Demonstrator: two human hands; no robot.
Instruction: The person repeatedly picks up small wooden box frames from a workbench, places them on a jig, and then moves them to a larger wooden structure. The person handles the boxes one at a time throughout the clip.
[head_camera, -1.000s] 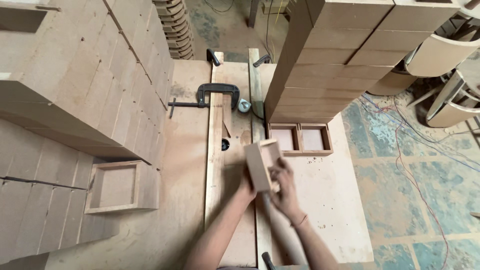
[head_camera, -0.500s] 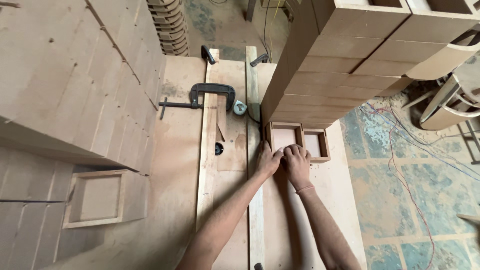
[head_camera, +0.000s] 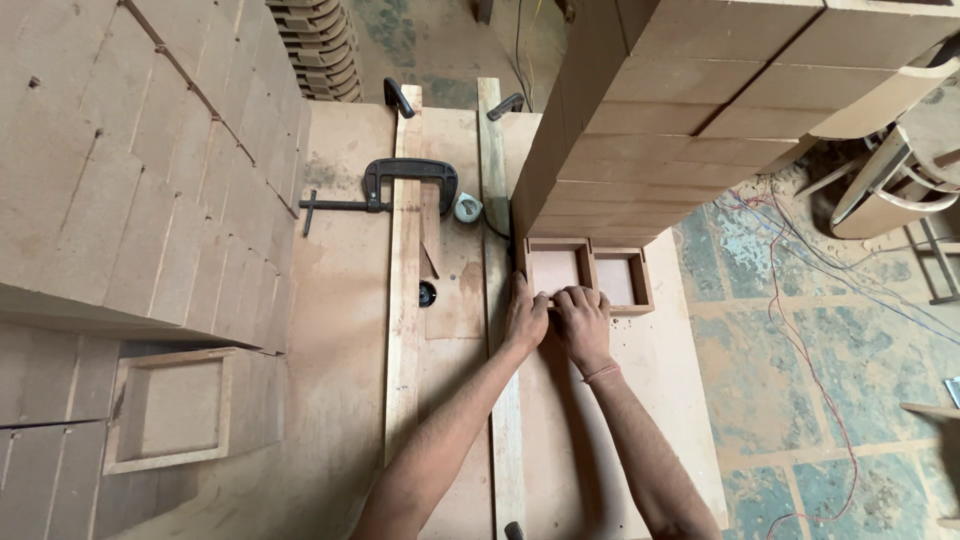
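Landmark: wooden rail (head_camera: 493, 250) running down the bench (head_camera: 340, 330)
Box: open square wooden box (head_camera: 556, 268) just right of the rail, touching its twin box (head_camera: 620, 279)
Left hand (head_camera: 526, 317): fingers flat, pressing the box's near edge; not gripping
Right hand (head_camera: 582, 320): likewise, beside the left
Handling: probably light, stiff, thin-walled; take by opposite walls
Clamp (head_camera: 405, 180): left of the rail
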